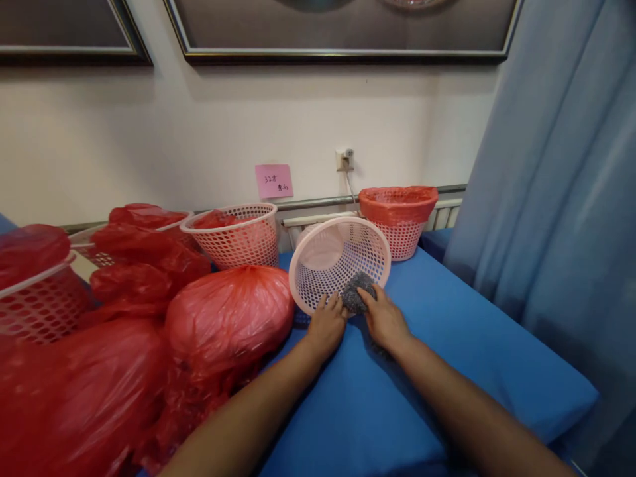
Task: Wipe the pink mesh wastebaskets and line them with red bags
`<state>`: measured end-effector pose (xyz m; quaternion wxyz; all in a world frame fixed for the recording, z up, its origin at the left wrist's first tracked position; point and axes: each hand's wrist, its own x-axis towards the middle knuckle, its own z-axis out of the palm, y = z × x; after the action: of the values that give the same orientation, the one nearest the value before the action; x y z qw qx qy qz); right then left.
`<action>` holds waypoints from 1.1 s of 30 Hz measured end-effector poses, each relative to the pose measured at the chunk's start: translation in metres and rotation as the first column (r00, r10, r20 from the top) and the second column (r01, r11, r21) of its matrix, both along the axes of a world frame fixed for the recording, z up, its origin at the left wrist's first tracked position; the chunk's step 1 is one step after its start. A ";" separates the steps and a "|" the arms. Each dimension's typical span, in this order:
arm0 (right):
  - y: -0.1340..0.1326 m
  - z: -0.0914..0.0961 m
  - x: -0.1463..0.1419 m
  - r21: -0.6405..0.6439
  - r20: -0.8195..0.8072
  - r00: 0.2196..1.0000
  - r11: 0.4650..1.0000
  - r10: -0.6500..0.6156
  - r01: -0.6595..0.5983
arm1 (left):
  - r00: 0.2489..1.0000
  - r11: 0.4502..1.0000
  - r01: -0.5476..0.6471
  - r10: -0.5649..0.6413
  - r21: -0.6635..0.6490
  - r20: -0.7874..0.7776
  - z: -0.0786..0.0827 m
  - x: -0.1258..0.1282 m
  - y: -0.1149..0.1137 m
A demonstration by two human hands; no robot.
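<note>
A pink plastic mesh basket (318, 255) lies tipped on its side on the blue surface (447, 344), its mouth facing me. A grey wad that looks like steel wool (356, 290) sits at the basket's lower rim. My left hand (325, 326) rests at the rim just left of the wad, fingers curled onto the edge. My right hand (385, 320) is right of the wad, with fingertips pressed on it.
Filled red plastic bags (226, 321) crowd the left side. Behind stand a pink basket (238, 233) with red plastic inside and a basket lined with a red bag (398, 215). More baskets sit at far left (34, 298). A blue curtain (561, 185) hangs at right.
</note>
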<state>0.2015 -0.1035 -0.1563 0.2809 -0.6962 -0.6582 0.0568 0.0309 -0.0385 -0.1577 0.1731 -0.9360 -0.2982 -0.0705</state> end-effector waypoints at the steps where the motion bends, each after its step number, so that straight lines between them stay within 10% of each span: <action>1: 0.008 -0.004 -0.004 -0.052 0.008 1.000 0.999 -0.010 0.011 | 0.998 0.998 0.027 -0.024 -0.053 0.050 -0.003 -0.005 -0.008; 3: 0.021 -0.012 -0.008 -0.123 0.024 0.999 0.992 -0.028 0.030 | 0.954 0.951 0.073 0.021 -0.299 0.300 -0.012 -0.017 -0.022; 6: 0.029 -0.023 -0.004 -0.136 0.043 0.999 0.990 -0.023 0.029 | 0.707 0.785 0.079 0.391 -0.615 0.590 -0.026 -0.036 -0.023; 14: 0.025 -0.021 -0.015 -0.097 -0.032 0.998 0.994 0.055 -0.058 | 0.451 0.630 0.271 0.585 -0.728 0.674 -0.037 -0.027 0.023; 21: 0.019 -0.024 -0.042 0.009 -0.092 0.958 0.962 0.273 -0.273 | 0.285 0.695 0.293 0.592 -0.656 0.754 -0.028 -0.044 0.020; 27: 0.021 -0.015 0.013 -0.086 0.043 0.988 0.984 -0.150 0.153 | 0.226 0.778 0.219 0.547 -0.590 0.806 -0.014 -0.049 0.016; 33: 0.015 -0.021 -0.013 -0.092 -0.007 0.998 0.994 0.057 -0.058 | 0.334 0.647 0.402 0.555 -0.648 0.762 -0.025 -0.033 0.010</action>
<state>0.1884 -0.0888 -0.1769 0.2482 -0.6889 -0.6741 0.0964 -0.0018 -0.0280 -0.1830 -0.4356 -0.6730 -0.3894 -0.4536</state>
